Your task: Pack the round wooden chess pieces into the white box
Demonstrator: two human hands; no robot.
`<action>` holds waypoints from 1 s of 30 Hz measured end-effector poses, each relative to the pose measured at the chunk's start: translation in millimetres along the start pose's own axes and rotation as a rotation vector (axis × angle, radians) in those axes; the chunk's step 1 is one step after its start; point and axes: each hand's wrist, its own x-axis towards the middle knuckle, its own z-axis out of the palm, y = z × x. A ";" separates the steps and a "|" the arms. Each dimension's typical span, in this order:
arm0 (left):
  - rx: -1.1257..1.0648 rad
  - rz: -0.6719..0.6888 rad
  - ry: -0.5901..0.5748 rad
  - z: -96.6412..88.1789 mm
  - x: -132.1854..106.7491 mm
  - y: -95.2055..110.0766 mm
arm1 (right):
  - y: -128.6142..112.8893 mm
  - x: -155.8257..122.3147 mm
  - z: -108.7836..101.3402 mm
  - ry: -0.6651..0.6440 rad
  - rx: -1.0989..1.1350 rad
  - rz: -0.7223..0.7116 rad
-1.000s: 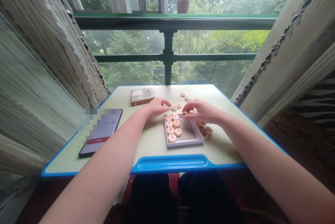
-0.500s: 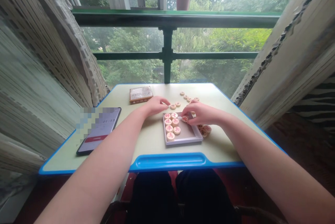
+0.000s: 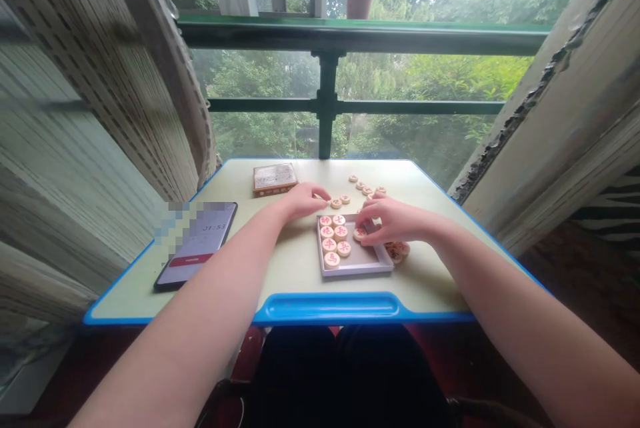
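A shallow grey box (image 3: 367, 265) lies on the small blue-rimmed table (image 3: 280, 268). Several round wooden chess pieces with red characters (image 3: 334, 241) sit in its left half. My right hand (image 3: 393, 221) reaches over the box, fingers pinched on one piece (image 3: 359, 235) that touches the box floor. My left hand (image 3: 301, 201) rests curled on the table just behind the box, its fingertips beside two loose pieces (image 3: 341, 201). More loose pieces lie further back (image 3: 367, 186) and under my right hand (image 3: 397, 252).
A phone (image 3: 197, 245) showing a timer lies on the table's left side. The box lid (image 3: 275, 179) sits at the back. Woven blinds hang close on both sides. A green railing and window stand beyond the table. A blue groove (image 3: 333, 307) runs along the front edge.
My right hand has carried a piece from behind the box down into it, beside the rows. My left hand has hardly moved. The view has shifted slightly.
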 end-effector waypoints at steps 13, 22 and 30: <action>-0.016 0.007 -0.035 -3.2 -1.0 1.3 | 5.1 5.4 8.4 0.079 0.008 0.044; -0.059 0.022 -0.037 -2.8 0.0 -0.9 | 13.9 12.9 13.7 0.201 -0.037 0.095; -0.064 0.037 -0.026 -1.0 5.1 -4.1 | 23.9 17.4 17.1 0.270 -0.073 0.114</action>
